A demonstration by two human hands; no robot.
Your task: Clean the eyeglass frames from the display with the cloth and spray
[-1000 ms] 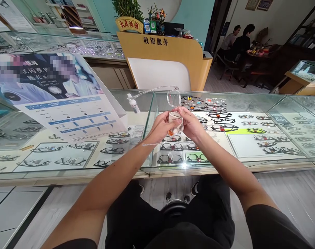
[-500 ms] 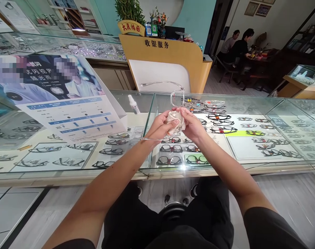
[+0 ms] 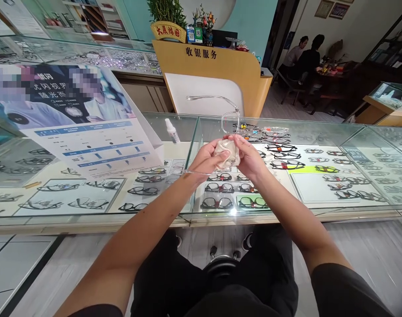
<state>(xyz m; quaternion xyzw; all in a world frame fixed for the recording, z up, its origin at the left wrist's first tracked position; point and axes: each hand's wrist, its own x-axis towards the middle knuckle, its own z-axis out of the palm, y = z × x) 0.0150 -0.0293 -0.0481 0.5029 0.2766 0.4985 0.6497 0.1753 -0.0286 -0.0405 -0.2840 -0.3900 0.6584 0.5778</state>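
Observation:
Above the glass counter I hold a pair of clear-framed eyeglasses upright on its side, one lens rim up and a temple arm stretching to the left. A pale cleaning cloth is wrapped around the lower lens, which it hides. My left hand is closed with its thumb pressing the cloth against that lens. My right hand pinches the frame near its middle, beside the cloth. The other temple arm runs low across my left wrist.
A glass display counter holds several rows of eyeglasses. On its top stand a white spray bottle and a large folded leaflet at left. Behind is a wooden cashier desk; two people sit at a table far right.
The eyeglasses have shifted slightly to the right and tilted a little, with both hands moving along. The cloth stays pressed around the lower lens.

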